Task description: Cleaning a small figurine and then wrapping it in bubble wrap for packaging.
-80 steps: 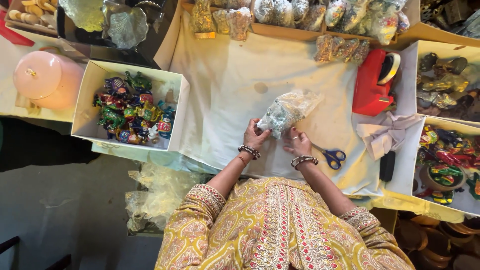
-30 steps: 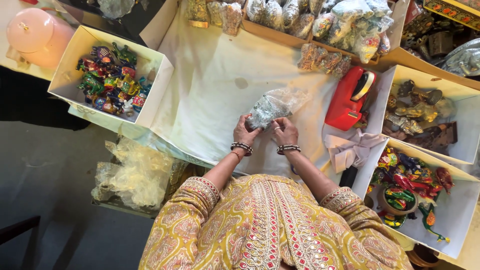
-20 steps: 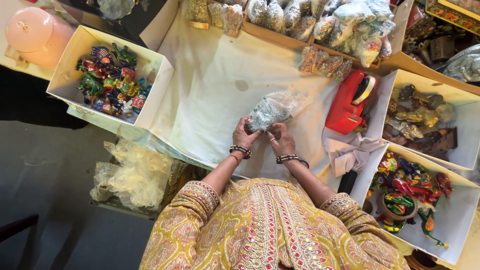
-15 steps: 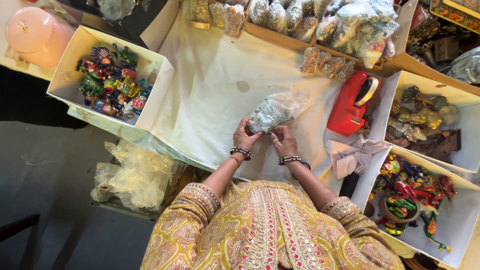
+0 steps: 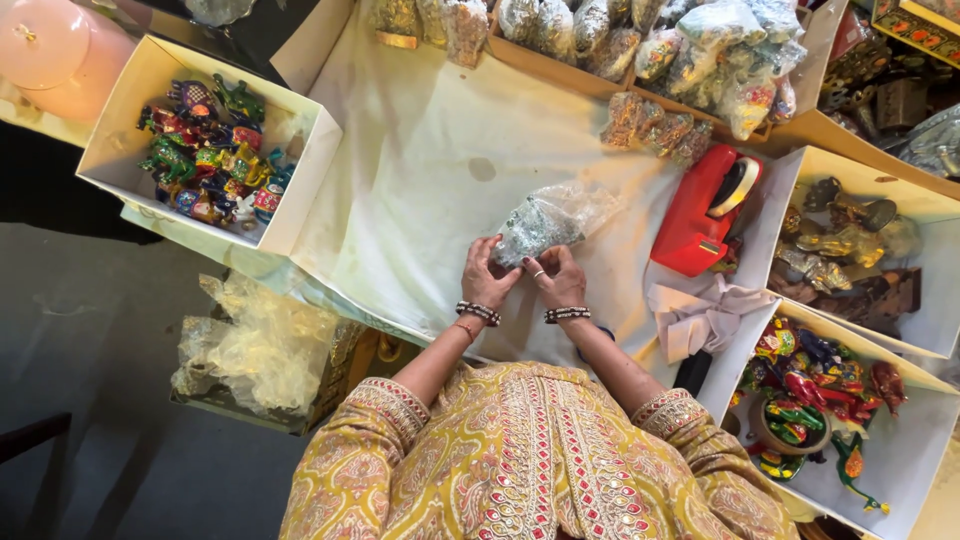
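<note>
Fingers of left hand and right hand pinched clear plastic bag on cloth-covered surface; firm, even grip seemed best.

Left arm: reaches forward from the body, forearm bare below a yellow patterned sleeve, a beaded bracelet at the wrist.
Left hand: back turned up, fingers curled forward and closed on the near end of a clear plastic packet.
Right arm: reaches forward and slightly inward, forearm bare, a matching bracelet at the wrist.
Right hand: back up, just beside the left, fingers bent and pinching the same packet.
Spacing: hands close together, thumbs toward each other.
</note>
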